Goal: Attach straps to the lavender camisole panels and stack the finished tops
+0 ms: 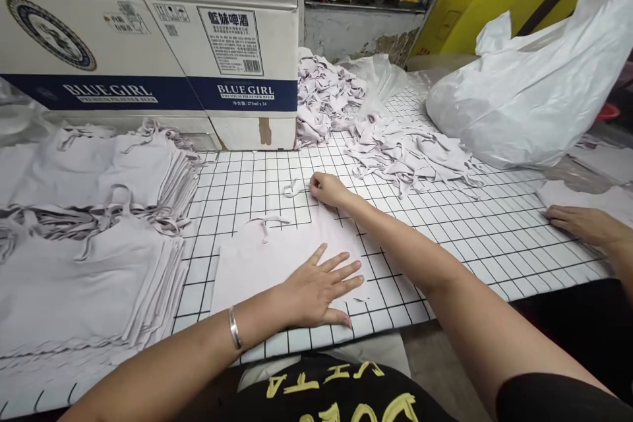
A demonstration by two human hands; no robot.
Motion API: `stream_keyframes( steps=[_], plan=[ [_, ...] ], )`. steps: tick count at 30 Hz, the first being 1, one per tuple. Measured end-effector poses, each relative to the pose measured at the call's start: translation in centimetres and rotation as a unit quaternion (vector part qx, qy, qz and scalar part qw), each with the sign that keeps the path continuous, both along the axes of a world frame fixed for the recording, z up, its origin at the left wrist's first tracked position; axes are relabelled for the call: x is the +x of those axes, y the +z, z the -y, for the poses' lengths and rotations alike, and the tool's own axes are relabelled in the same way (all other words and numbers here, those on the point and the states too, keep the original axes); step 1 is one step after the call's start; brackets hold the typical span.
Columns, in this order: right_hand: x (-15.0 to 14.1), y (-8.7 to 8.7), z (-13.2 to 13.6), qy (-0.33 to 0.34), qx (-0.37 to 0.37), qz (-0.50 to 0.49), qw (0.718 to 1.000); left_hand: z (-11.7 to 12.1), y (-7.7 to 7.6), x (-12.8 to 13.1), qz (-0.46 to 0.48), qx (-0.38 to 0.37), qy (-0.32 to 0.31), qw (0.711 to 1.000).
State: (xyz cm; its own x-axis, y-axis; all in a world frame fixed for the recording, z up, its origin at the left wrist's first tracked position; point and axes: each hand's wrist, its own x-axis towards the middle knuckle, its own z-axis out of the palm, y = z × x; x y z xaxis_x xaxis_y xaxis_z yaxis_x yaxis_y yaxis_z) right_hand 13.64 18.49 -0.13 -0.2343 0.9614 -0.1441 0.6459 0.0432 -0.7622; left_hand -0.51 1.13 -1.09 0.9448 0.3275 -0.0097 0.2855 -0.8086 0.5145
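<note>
A pale pinkish camisole (257, 267) with thin straps lies flat on the grid-patterned tablecloth in front of me. My left hand (324, 287), with a silver bangle at the wrist, rests palm down on its lower right part, fingers spread. Beyond it, my right hand (325, 188) is closed in a pinch on the camisole's strap (295, 189) at the far edge; a looped end of the strap sticks out to the left of my fingers. The other strap (267, 221) lies loose across the camisole's top left.
Stacked camisoles (89, 277) fill the left side. Behind stands a large beer carton (173, 99). Heaps of pale fabric pieces (410, 151) lie beyond my right hand, beside a full white plastic bag (524, 92). At right, another person's hand (583, 224) touches pale cloth.
</note>
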Motion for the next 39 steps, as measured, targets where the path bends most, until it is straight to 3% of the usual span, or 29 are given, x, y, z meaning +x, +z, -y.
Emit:
stream_keyframes(
  steps=[5, 9, 13, 15, 17, 18, 19, 21, 22, 23, 24, 25, 27, 28, 30, 34, 39],
  plan=[
    [-0.1, 0.8, -2.8, -0.055, -0.150, -0.107, 0.981, 0.2, -0.4, -0.4, 0.003, 0.003, 0.000, 1.000],
    [1.0, 2.4, -6.2, -0.143, -0.200, -0.203, 0.948, 0.1, -0.3, -0.3, -0.009, -0.003, 0.003, 1.000],
    [1.9, 5.1, -8.2, -0.189, -0.176, -0.217, 0.941, 0.0, -0.1, -0.2, -0.013, -0.035, 0.002, 0.999],
    [2.2, 6.9, -6.8, -0.183, -0.141, -0.232, 0.945, 0.2, 0.5, -0.1, 0.002, -0.092, 0.006, 0.996],
    [2.5, 8.8, -3.2, -0.119, -0.057, -0.241, 0.962, 0.3, 1.5, 0.2, 0.059, -0.225, 0.068, 0.970],
    [2.8, 9.7, -0.7, -0.058, -0.006, -0.237, 0.970, 0.2, 2.1, 0.4, 0.108, -0.327, 0.118, 0.932],
    [3.2, 10.4, 2.3, 0.018, 0.038, -0.218, 0.975, 0.1, 2.8, 0.5, 0.164, -0.441, 0.168, 0.866],
    [4.4, 11.4, 8.3, 0.193, 0.043, -0.167, 0.966, -0.3, 3.9, 0.8, 0.268, -0.644, 0.234, 0.678],
    [5.2, 11.5, 11.1, 0.251, 0.023, -0.139, 0.958, -0.5, 4.3, 0.8, 0.307, -0.711, 0.244, 0.583],
    [6.0, 11.3, 13.5, 0.251, 0.012, -0.134, 0.959, -0.7, 4.6, 0.8, 0.334, -0.755, 0.248, 0.506],
    [6.8, 10.7, 15.4, 0.220, 0.007, -0.148, 0.964, -0.8, 4.7, 0.9, 0.351, -0.781, 0.254, 0.449],
    [7.4, 9.7, 16.9, 0.159, 0.003, -0.174, 0.972, -0.8, 4.7, 0.9, 0.359, -0.796, 0.264, 0.409],
    [7.9, 7.1, 18.9, 0.020, -0.025, -0.246, 0.969, -0.6, 4.7, 1.1, 0.358, -0.815, 0.272, 0.365],
    [7.7, 5.7, 19.5, -0.029, -0.055, -0.286, 0.956, -0.4, 4.7, 1.3, 0.354, -0.823, 0.266, 0.355],
    [6.7, 3.3, 20.4, -0.054, -0.136, -0.374, 0.916, -0.1, 4.9, 1.7, 0.355, -0.828, 0.251, 0.354],
    [4.2, 1.3, 22.0, 0.020, -0.235, -0.512, 0.826, -0.3, 5.4, 2.1, 0.366, -0.810, 0.252, 0.384],
    [4.0, 1.7, 24.2, 0.081, -0.336, -0.421, 0.839, -0.4, 4.8, 1.6, 0.360, -0.774, 0.282, 0.437]
  ],
)
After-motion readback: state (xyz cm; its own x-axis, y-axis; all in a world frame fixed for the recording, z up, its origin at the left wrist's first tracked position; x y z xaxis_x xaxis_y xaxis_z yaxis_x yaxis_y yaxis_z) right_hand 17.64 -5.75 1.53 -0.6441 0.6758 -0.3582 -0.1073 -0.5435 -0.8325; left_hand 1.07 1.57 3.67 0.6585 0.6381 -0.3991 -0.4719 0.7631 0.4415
